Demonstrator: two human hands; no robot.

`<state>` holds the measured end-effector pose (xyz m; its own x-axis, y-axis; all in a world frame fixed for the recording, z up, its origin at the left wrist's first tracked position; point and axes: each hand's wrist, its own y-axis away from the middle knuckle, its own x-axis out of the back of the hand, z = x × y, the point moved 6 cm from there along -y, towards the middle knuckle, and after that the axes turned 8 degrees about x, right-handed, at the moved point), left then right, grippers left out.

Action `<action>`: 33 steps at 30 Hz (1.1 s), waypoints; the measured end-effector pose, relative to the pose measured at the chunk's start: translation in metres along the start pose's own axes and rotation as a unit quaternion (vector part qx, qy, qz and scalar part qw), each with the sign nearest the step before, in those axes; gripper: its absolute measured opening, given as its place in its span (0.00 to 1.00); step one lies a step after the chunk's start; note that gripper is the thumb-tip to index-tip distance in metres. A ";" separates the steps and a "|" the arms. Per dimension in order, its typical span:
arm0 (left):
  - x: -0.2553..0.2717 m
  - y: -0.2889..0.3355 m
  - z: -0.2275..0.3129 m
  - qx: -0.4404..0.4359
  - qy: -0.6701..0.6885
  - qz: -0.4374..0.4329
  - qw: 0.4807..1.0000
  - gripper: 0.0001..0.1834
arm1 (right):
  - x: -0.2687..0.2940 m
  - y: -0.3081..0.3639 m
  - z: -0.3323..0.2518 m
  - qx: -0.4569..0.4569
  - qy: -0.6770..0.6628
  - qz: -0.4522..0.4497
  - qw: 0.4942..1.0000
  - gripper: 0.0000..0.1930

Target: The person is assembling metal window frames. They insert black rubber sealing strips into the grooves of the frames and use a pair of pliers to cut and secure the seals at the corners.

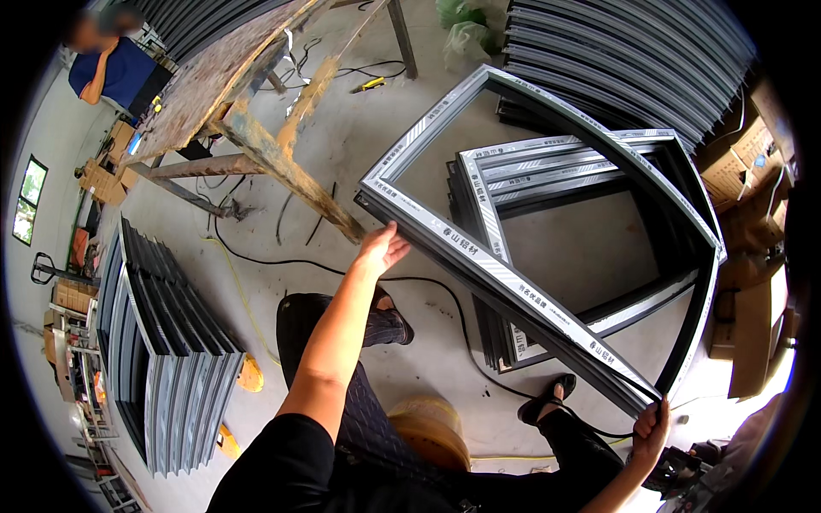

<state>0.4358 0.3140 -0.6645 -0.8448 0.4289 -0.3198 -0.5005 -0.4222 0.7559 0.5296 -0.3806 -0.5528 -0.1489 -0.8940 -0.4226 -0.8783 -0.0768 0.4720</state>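
A grey metal window frame [479, 248] with printed protective film lies askew over a stack of similar frames [479, 192], right of centre. My left hand [385, 248] is at its near left edge, fingers apart and palm partly turned up, gripping nothing. At the frame's near right corner, my right hand [652, 432] is closed on a thin black rubber strip [599, 430]. The strip loops out from that hand toward my right leg. Part of it runs along the frame's edge by the corner. My right fingertips are partly hidden against the frame.
A worn workbench [244, 137] stands at the upper left, with a person [120, 73] behind it. Stacked frames [171, 359] sit at left; more dark profiles [624, 60] lie at upper right. A yellow bucket [432, 432] is between my legs. Cables [299, 262] cross the floor; cardboard boxes [740, 162] are at right.
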 end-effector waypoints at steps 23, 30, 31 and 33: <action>-0.034 0.027 -0.064 0.021 -0.087 0.002 0.996 0.12 | -0.007 -0.006 -0.009 0.183 0.505 0.035 0.843 0.12; -0.038 0.035 -0.086 0.020 -0.106 0.003 0.994 0.12 | -0.035 0.005 -0.013 0.226 0.547 0.023 0.805 0.09; -0.050 0.043 -0.091 0.041 -0.112 -0.013 0.993 0.11 | -0.038 0.008 -0.016 0.232 0.543 0.026 0.807 0.09; -0.068 0.061 -0.109 0.080 -0.124 -0.041 0.988 0.11 | -0.037 0.010 -0.020 0.223 0.544 0.026 0.808 0.09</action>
<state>0.4422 0.1721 -0.6582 -0.7202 0.6478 -0.2482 -0.5119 -0.2547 0.8205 0.5353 -0.3572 -0.5169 0.0837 -0.7684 0.6344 -0.9963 -0.0762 0.0391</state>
